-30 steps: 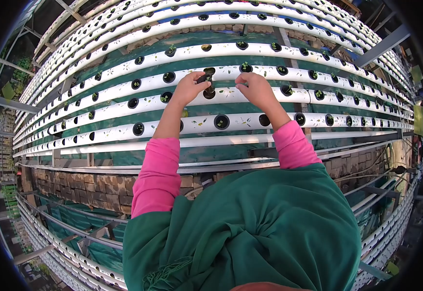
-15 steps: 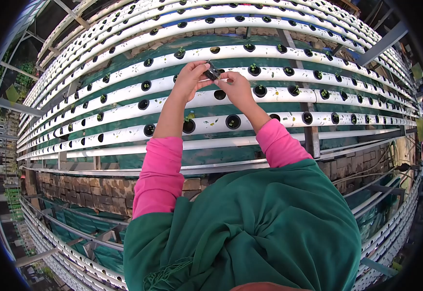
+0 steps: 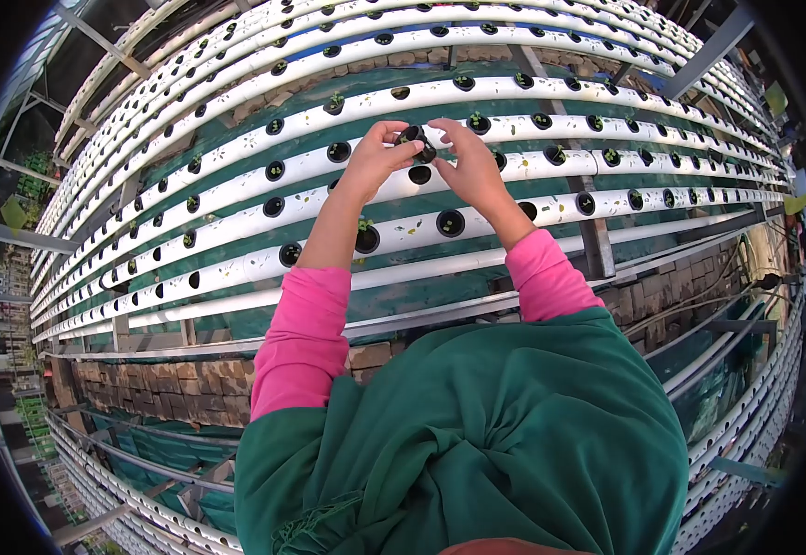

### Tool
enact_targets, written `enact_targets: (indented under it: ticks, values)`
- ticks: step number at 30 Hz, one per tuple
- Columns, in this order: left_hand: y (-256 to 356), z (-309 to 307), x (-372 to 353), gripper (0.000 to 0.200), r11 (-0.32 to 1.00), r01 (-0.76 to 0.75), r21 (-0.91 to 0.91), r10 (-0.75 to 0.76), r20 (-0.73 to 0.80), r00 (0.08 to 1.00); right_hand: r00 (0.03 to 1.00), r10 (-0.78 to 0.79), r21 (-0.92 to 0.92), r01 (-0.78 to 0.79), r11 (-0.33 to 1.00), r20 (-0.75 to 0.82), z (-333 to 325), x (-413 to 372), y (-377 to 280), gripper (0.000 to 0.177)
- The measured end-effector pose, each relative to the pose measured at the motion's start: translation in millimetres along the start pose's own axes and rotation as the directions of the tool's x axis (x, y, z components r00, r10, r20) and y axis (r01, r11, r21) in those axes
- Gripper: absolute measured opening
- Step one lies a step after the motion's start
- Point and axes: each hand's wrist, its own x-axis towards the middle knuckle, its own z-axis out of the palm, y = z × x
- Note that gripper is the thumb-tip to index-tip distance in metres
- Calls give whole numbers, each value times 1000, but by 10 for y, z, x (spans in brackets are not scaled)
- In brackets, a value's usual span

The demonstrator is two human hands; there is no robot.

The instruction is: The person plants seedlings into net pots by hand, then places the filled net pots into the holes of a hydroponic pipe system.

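Observation:
A small black net pot [image 3: 418,143] is held up between my hands, above a white pipe. My left hand [image 3: 377,162] grips it from the left, thumb across its side and fingers curled behind. On the other side, my right hand [image 3: 473,171] has thumb and index finger spread apart, with the fingertips right at the pot's edge. Just below the pot, a dark round hole [image 3: 420,175] shows in the white pipe [image 3: 393,189]. Nearer to me, another pipe carries a black pot with a seedling [image 3: 366,239] and a further black pot [image 3: 451,222].
Rows of white pipes [image 3: 403,97] with seedlings in black pots run across the view. Leaf bits lie on them. Green sheeting [image 3: 421,301] shows beneath, a metal post [image 3: 597,248] stands at right, and bricks [image 3: 172,375] line the near side.
The pot has turned in my left hand, showing its dark opening more. My right thumb and index finger have spread from a pinch at the pot. The view has shifted slightly.

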Motion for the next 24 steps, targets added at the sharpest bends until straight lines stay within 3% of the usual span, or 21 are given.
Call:
enact_targets:
  ticks: [3, 7, 9, 12, 16, 18, 20, 24]
  values:
    - [-67, 152, 35, 52, 986, -98, 137, 81, 122, 989, 981, -59, 155, 29, 987, 187, -181, -115, 17, 54]
    - [-170, 468, 77, 54, 985, -96, 144, 54, 269, 962, 992, 4, 101, -17, 995, 128, -340, -333, 185, 38]
    - [-340, 668, 127, 56, 943, -225, 246, 139, 324, 936, 988, 105, -69, -98, 993, 116, -458, -461, 300, 27]
    - [-499, 961, 165, 59, 921, -235, 310, 108, 374, 921, 985, 167, -172, -157, 973, 47, -645, -683, 480, 21]
    - [-687, 1294, 196, 69, 932, -192, 307, 42, 435, 899, 940, 338, -129, -340, 932, -35, -817, -945, 692, 23]
    - [-831, 1403, 269, 70, 910, -223, 349, 41, 459, 888, 938, 343, -138, -348, 927, -59, -880, -1051, 764, 21]
    - [-796, 1482, 228, 69, 845, -205, 495, -57, 464, 884, 935, 348, -203, -355, 913, -68, -908, -1125, 826, 19]
    - [-824, 1576, 263, 67, 824, -226, 519, -59, 475, 878, 926, 366, -147, -377, 914, -96, -944, -1215, 828, 15]
